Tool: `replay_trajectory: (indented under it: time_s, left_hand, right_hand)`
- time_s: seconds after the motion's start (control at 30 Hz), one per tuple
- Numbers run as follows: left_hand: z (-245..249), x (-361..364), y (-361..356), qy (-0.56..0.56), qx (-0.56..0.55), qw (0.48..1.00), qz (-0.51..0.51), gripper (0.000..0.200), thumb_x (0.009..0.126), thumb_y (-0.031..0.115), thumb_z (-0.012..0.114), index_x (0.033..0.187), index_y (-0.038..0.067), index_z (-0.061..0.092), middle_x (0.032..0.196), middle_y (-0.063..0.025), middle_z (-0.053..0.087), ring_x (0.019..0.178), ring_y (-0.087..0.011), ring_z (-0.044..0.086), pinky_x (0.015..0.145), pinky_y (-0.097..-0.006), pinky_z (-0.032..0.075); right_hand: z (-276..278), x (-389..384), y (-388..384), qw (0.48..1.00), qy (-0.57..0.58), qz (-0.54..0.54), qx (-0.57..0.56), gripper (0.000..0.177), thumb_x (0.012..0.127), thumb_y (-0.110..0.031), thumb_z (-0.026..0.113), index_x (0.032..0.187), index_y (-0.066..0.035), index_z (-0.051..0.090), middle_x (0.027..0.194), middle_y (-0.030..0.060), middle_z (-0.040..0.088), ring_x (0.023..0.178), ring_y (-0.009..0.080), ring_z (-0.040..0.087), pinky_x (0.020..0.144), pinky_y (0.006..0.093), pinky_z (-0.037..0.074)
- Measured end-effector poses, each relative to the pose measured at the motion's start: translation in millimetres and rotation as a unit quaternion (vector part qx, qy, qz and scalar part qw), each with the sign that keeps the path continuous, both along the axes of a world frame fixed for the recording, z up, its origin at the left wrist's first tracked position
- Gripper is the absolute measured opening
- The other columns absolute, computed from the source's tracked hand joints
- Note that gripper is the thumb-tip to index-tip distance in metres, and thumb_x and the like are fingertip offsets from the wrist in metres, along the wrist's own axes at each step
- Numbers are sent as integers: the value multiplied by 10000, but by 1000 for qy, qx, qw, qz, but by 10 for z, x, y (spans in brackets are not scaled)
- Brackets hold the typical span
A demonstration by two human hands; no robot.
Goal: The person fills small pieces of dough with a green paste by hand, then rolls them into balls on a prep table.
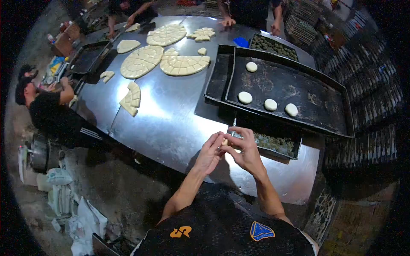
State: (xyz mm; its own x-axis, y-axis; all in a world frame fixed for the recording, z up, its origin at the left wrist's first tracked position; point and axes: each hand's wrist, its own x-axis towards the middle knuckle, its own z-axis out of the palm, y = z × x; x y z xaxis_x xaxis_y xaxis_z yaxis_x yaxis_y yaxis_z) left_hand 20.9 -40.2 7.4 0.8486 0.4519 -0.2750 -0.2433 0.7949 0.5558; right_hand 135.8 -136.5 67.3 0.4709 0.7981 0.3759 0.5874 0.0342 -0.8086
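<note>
Close in front of my body, my left hand point(208, 153) and my right hand point(245, 151) meet with their fingertips around a small piece of pale dough point(224, 142). Most of the dough is hidden by the fingers. Just beyond my right hand is a tray of small greenish-brown balls point(273, 143), partly under a large black baking tray point(320, 81). Several flat round dough pieces lie on the baking tray, among them one at its near left point(245, 97) and one nearer its middle point(291, 109).
On the metal table point(166, 121) lie scored dough rounds point(142, 62) and a cut dough wedge point(131, 100). A second tray of balls point(275, 47) stands at the back beside a blue scraper point(241, 42). Co-workers stand at the left point(47, 102) and far side. Stacked trays point(367, 85) line the right.
</note>
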Motion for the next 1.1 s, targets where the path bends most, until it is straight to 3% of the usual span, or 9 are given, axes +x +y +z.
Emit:
replay_trajectory:
  time_s: [0.07,0.13,0.43,0.57,0.7,0.83,0.9,0.97,1.1]
  left_hand:
    - [41,16,29,-7,61,998,14,270,973,252,535,1157,56,518,1055,-45,581,928,-122,587,831,-267,485]
    - [108,-7,51,-16,129,991,36,263,967,248,547,1148,61,511,1029,-41,596,943,-124,581,831,-287,475]
    - [107,-234,222,-34,175,977,116,234,976,252,527,1117,66,520,1086,-42,569,955,-126,557,855,-302,456]
    - [199,-359,263,-18,62,988,137,218,972,231,541,1102,58,517,1073,-27,547,934,-99,529,857,-298,447]
    - [50,-454,307,-38,139,975,167,273,955,262,576,1112,44,530,1019,-16,550,933,-70,517,841,-263,432]
    - [-93,-687,532,197,360,886,215,392,952,310,562,1190,-1,555,1088,-49,582,1041,-130,510,899,-289,412]
    - [-36,-891,613,175,268,906,276,391,920,324,604,1155,14,566,1124,-80,564,1120,-178,480,967,-307,365]
    - [-72,-1164,694,196,229,905,302,384,964,288,539,1202,-14,539,1204,-83,547,1098,-159,509,993,-311,394]
    - [-242,-1686,747,219,181,883,374,296,975,254,518,1143,13,561,1177,-76,555,1146,-177,518,1038,-348,395]
  right_hand:
    - [22,-87,57,998,-51,-21,6,181,802,-25,691,982,-46,706,904,88,605,786,171,597,668,274,494]
    - [-9,-96,81,997,49,-41,-52,161,789,-26,707,949,-23,697,923,94,600,782,185,599,662,283,502]
    - [-28,-273,317,999,32,27,-8,168,764,-11,732,928,-23,692,951,93,616,834,195,634,664,280,521]
    - [-1,-407,436,996,-46,71,28,220,750,4,745,962,-29,693,930,83,619,830,167,629,671,272,522]
    - [28,-535,523,998,45,42,-12,183,756,-5,734,934,-35,710,916,96,639,798,212,638,686,302,527]
    - [-779,-463,639,996,-50,31,-71,126,803,-70,708,927,-52,718,822,117,617,726,249,605,632,343,487]
    - [-1467,-418,587,989,-26,45,-139,124,828,-135,694,925,-62,724,821,125,609,741,265,572,658,367,473]
    - [-1274,-255,664,975,-117,107,-155,186,844,-196,683,936,-40,723,855,114,565,868,272,509,766,383,428]
    - [-603,-139,1059,982,-157,-30,-96,275,911,-208,571,1132,-63,645,1046,168,526,897,292,411,806,411,379]
